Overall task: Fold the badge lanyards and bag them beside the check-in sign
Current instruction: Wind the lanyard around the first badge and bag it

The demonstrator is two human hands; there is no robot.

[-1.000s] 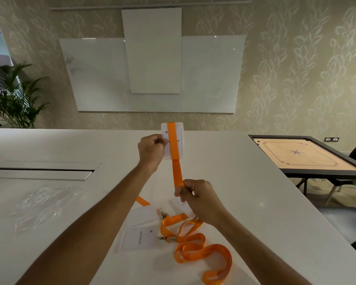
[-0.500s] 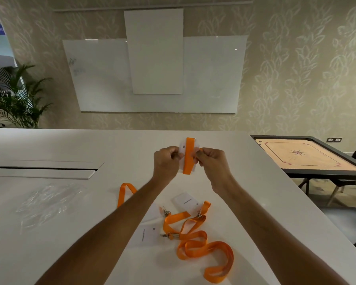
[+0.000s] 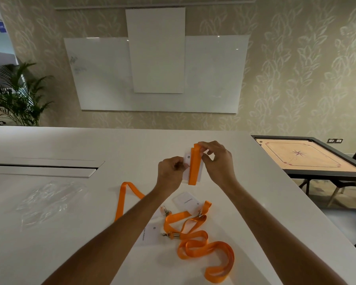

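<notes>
Left hand [image 3: 171, 171] and right hand [image 3: 216, 161] pinch folded lanyard [image 3: 194, 165] against badge, apparently; keep layers aligned; bags [image 3: 47, 202] at 9 o'clock

The room is evenly and softly lit, bright without harsh contrast. The white counter [image 3: 245, 202] reflects the light broadly and looks nearly washed out toward its far edge. Small specular highlights sit on the glossy whiteboard [image 3: 214, 75] near its upper edge, suggesting ceiling lights overhead. Shadows are faint and diffuse: soft grey patches lie under the forearms and beside the orange lanyards [image 3: 201, 245]. Wide-angle distortion bends the counter edges and the wall lines outward toward the corners. The clear plastic bags [image 3: 47, 202] show pale glints. Fine detail is slightly soft throughout.
</notes>
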